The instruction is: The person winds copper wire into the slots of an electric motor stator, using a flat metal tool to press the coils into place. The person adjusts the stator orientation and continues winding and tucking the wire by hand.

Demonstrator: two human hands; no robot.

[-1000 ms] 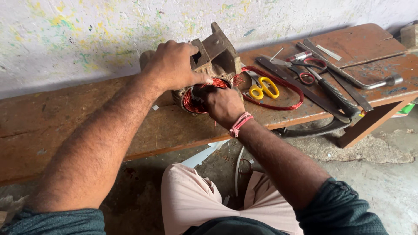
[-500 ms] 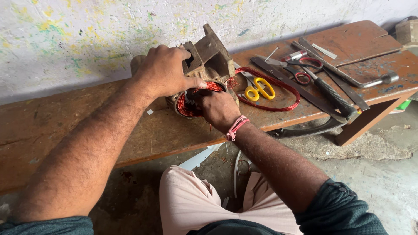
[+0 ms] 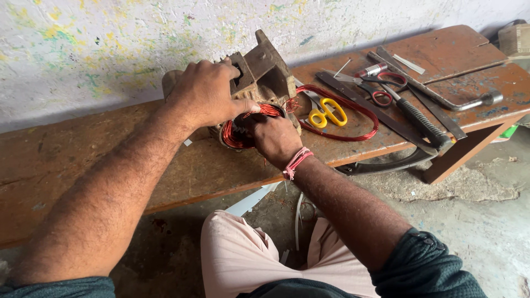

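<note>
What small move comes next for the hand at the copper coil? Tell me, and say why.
Probably keep the left hand braced on the motor housing while the right hand presses the red copper winding further in: its fingers are already at the coil, and loose strands stick out beside it.

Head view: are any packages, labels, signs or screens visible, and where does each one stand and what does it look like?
Box-like pale thing: top right corner beyond the bench end, beige and squarish, partly cut off; cannot tell whether it is a package.
Green thing: under the bench's right end, small, bright green, mostly hidden; kind unclear.
No labels, signs or screens show.
</note>
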